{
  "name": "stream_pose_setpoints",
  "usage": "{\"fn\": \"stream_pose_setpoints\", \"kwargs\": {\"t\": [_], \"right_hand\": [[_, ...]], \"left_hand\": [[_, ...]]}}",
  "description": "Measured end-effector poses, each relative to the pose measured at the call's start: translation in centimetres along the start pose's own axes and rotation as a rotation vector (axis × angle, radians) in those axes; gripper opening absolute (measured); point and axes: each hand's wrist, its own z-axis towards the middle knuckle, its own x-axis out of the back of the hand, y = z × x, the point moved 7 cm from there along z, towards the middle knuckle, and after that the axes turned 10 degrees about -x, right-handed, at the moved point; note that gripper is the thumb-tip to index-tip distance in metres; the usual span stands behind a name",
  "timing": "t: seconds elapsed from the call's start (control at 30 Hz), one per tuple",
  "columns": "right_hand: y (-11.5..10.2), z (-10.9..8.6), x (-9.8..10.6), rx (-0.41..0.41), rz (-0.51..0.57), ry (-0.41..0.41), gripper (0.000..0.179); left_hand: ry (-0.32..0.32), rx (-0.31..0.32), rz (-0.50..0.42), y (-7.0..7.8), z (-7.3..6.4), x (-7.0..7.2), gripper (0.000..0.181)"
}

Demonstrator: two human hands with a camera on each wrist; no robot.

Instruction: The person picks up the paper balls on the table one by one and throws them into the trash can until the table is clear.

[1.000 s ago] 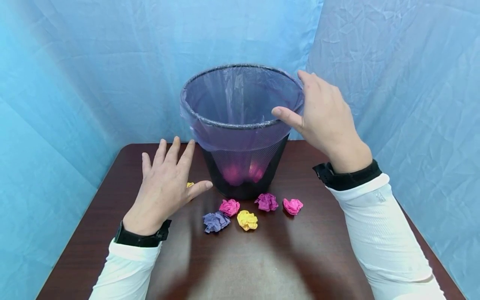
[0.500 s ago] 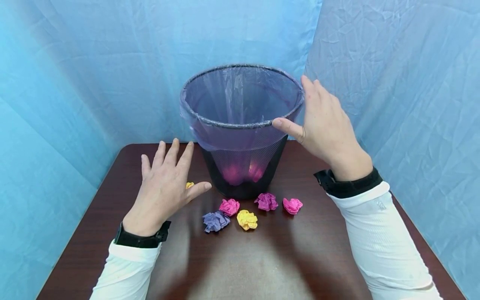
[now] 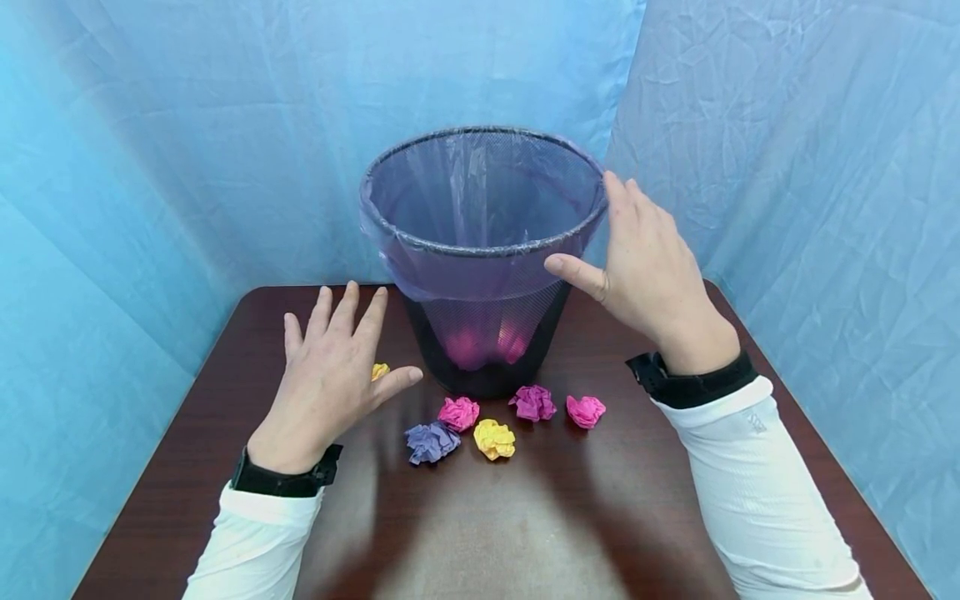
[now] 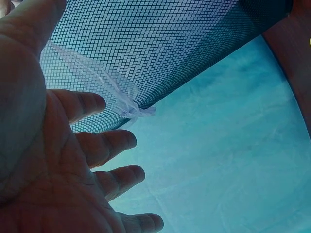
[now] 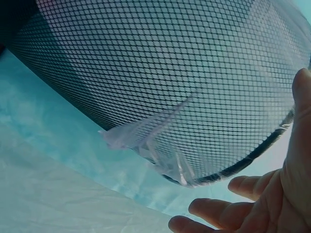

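Note:
A black mesh wastebasket (image 3: pixel 491 382) stands upright near the far edge of the table. Its thin purple bin liner (image 3: pixel 457 279) is folded over the rim. Pink shapes (image 3: pixel 512 343) show through the lower mesh. To the left of the basket hovers my left hand (image 3: pixel 322 379), fingers straight and spread, holding nothing. My right hand (image 3: pixel 651 271), also spread and holding nothing, is beside the rim on the right; in the right wrist view its fingertips (image 5: pixel 201 208) appear apart from the rim. A bunched end of liner (image 4: pixel 129 108) hangs outside the mesh in the left wrist view.
In front of the basket lie crumpled paper balls: a blue-violet one (image 3: pixel 432 443), a pink one (image 3: pixel 458 414), a yellow one (image 3: pixel 494 440), a purple one (image 3: pixel 533 403) and another pink one (image 3: pixel 586 412). My left hand partly hides another yellow ball (image 3: pixel 380 372). Blue cloth (image 3: pixel 225 125) surrounds the table.
My right hand has come down and slightly nearer along the basket's right side, its thumb dropping below the front rim. My left hand has barely shifted. Basket and paper balls stay put.

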Motion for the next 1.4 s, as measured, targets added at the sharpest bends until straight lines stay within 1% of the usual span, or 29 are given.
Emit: {"fn": "stream_pose_setpoints", "kwargs": {"t": [0.43, 0.77, 1.07, 1.4], "right_hand": [[0.9, -0.3, -1.1, 0.007, 0.02, 0.011, 0.118], [1.8, -0.5, -2.3, -0.004, 0.008, 0.008, 0.118], [2.5, -0.8, -3.5, -0.032, -0.039, -0.032, 0.122], [3.1, -1.0, -4.6, -0.038, -0.082, -0.048, 0.122]], "left_hand": [[0.01, -0.005, -0.004, -0.2, -0.2, -0.4, 0.103], [0.009, -0.008, -0.004, -0.3, -0.3, -0.9, 0.102], [-0.006, 0.001, 0.001, -0.5, -0.4, -1.2, 0.103], [-0.009, 0.003, 0.008, -0.5, -0.3, -1.7, 0.102]]}}
